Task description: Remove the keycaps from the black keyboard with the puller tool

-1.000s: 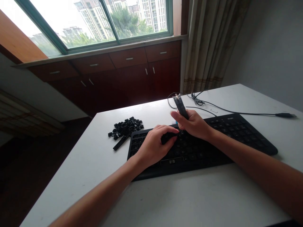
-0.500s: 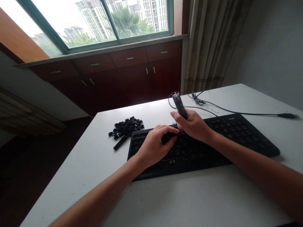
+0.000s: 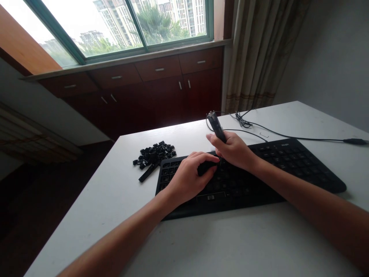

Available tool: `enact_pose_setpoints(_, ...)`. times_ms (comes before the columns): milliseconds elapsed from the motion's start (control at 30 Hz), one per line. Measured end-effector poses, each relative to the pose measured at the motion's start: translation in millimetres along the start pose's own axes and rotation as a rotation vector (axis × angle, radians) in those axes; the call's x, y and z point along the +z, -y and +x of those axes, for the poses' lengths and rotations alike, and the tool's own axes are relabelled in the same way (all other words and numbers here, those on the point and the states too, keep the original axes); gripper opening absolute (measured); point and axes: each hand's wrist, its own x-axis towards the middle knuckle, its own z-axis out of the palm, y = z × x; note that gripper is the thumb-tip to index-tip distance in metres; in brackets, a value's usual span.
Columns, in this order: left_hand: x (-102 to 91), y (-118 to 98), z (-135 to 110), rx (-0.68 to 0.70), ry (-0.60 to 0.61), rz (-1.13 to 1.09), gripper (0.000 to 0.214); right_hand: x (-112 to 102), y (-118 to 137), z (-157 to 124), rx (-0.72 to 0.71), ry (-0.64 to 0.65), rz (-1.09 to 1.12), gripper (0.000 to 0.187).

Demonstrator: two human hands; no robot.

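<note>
Black keyboard lay flat on the white desk, set slightly askew, in front of me. My right hand was wrapped around a black-handled tool, handle tilted up and away to the left, thumb along it, lower end down at the keys; exact contact of the tip too small to tell. My left hand rested over the left half of the keyboard, fingers curled, thumb and forefinger near the tool's lower end; couldn't tell whether they pinched anything. Hands close together, just apart.

Keyboard's left part showed exposed key mounts, plus a long slot with a thin metal wire along it near the front edge. Right part had keys on.

Pile of loose black keycaps sat on the desk just beyond the keyboard's far left corner; one long bar key stuck out from it toward me. Cable ran behind the keyboard, with a bundled knot, plug end at far right. Small bent wire near the cable.
</note>
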Motion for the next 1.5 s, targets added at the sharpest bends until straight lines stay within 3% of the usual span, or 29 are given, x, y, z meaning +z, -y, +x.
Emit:
enact_pose_setpoints(167, 0.4, -1.2, 0.3, 0.01, -0.011, -0.003, 0.023, 1.5, -1.7, -1.5, 0.023, 0.036, 0.075, 0.045)
enact_pose_setpoints(367, 0.9, -3.2, -0.1, 0.023, -0.004, 0.05, 0.022, 6.0, -1.6, -9.3, 0.027, -0.139, 0.03, 0.045)
enact_pose_setpoints(733, 6.9, -6.5, 7.9, 0.024, -0.042, 0.166, 0.006, 5.2, 2.0, -9.0, 0.043, -0.035, 0.148, 0.05)
enact_pose_setpoints(1000, 2.7, -3.9, 4.2, 0.046, -0.019, 0.072, 0.011, 5.5, 0.7, -13.5, -0.015, -0.055, 0.103, 0.048)
enact_pose_setpoints(1500, 3.4, -4.4, 1.0, 0.037, -0.011, 0.115, 0.015, 4.8, 0.2, -16.8, -0.032, -0.059, 0.017, 0.043)
